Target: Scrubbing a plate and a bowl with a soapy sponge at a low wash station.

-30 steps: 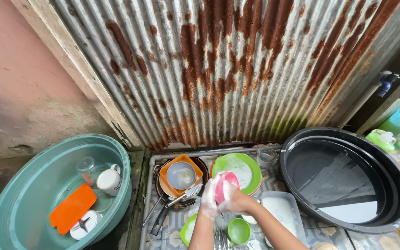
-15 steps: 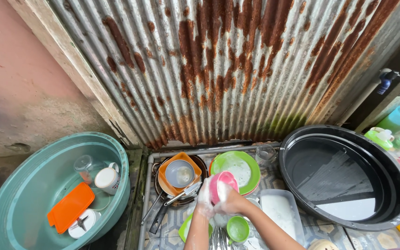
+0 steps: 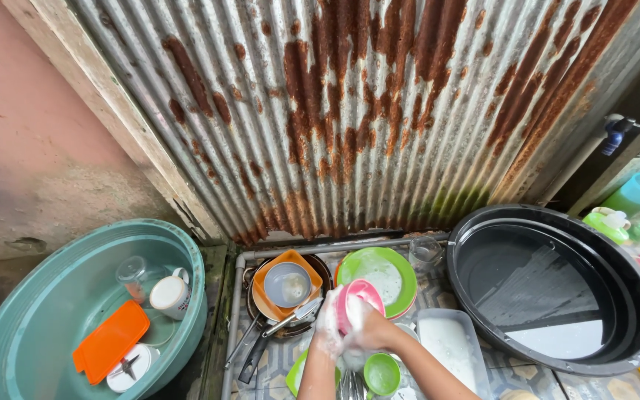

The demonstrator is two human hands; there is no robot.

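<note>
My left hand (image 3: 329, 326), covered in soap foam, grips the left rim of a small pink bowl (image 3: 361, 295) held tilted over the dish rack. My right hand (image 3: 374, 331) presses a soapy white sponge against the bowl's inside. Behind the bowl lies a green plate (image 3: 380, 267) on a red one. Left of it an orange square plate (image 3: 287, 286) holds a grey bowl inside a dark frying pan (image 3: 264, 344). A small green bowl (image 3: 381, 374) sits below my hands.
A teal basin (image 3: 46, 311) at the left holds cups, an orange lid and a blender blade part. A large black tub (image 3: 557, 289) with water stands at the right. A clear tray (image 3: 450, 347) of suds lies between. Rusty corrugated sheet forms the back wall.
Both hands and the pink bowl have stayed in nearly the same spot, with the right hand shifting slightly on the bowl. The view has tilted a little.
</note>
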